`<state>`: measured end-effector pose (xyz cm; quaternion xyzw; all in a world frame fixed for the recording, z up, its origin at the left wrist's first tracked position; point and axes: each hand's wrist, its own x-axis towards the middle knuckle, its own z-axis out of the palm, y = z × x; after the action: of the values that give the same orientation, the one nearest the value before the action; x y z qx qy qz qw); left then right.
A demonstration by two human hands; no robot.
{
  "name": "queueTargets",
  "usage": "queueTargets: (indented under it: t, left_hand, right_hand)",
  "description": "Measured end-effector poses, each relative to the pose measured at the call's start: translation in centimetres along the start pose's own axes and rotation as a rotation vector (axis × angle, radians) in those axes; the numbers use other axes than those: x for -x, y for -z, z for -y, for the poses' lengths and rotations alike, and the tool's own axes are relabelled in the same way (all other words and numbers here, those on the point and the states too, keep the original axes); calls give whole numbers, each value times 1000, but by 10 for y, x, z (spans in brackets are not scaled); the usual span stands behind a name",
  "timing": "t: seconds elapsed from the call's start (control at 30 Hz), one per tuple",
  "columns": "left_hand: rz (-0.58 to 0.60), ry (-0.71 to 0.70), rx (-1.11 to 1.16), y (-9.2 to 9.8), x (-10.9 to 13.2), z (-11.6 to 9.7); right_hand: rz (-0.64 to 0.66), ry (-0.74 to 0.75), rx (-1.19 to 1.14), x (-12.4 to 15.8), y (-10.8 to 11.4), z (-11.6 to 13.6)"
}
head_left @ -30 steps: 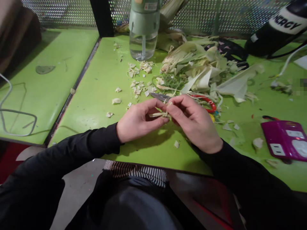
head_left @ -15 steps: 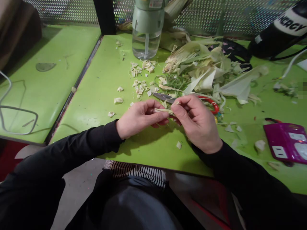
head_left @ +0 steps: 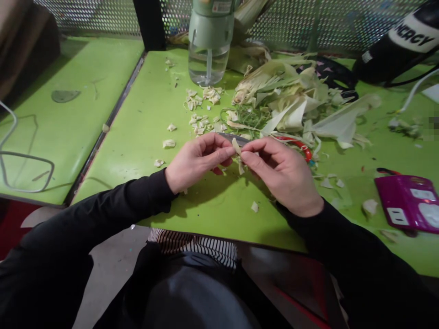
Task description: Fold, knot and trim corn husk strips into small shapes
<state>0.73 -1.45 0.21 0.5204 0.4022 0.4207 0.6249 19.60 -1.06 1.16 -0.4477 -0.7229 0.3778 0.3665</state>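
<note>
Between my two hands is a narrow, pale strip of corn husk [head_left: 236,146]. The fingertips of my left hand [head_left: 200,160] pinch it from one side. My right hand [head_left: 283,176] pinches it from the other, thumb against forefinger. Just beyond my fingers lie scissors [head_left: 297,145] with red handles, their blades partly hidden by my hands. A heap of dried corn husks [head_left: 291,100] spreads behind the scissors, with thin green strands [head_left: 245,119] at its near side. Small folded husk pieces [head_left: 199,123] are scattered to the left of the heap.
A clear bottle with a green top [head_left: 209,59] stands at the back. A black bottle [head_left: 398,45] leans at the far right. On the right lies a purple plastic box [head_left: 408,203]. A gap [head_left: 103,130] divides the green tabletop on the left.
My fingertips have come closer together. The husk strip, lying level between them before, now points upward. Both hands have otherwise stayed over the same spot.
</note>
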Motion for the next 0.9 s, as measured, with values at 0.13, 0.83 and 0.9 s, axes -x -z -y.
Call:
queueTargets:
  t: [0.13, 0.83, 0.9]
  left_hand:
    - [31, 6, 38, 0, 0, 3]
    - [-3, 116, 105, -5, -2, 0]
    - [27, 106, 110, -4, -2, 2]
  right_hand:
    - [-35, -90, -196, 0, -2, -5]
    - [14, -49, -166, 0, -1, -2]
    - [18, -69, -175, -2, -2, -3]
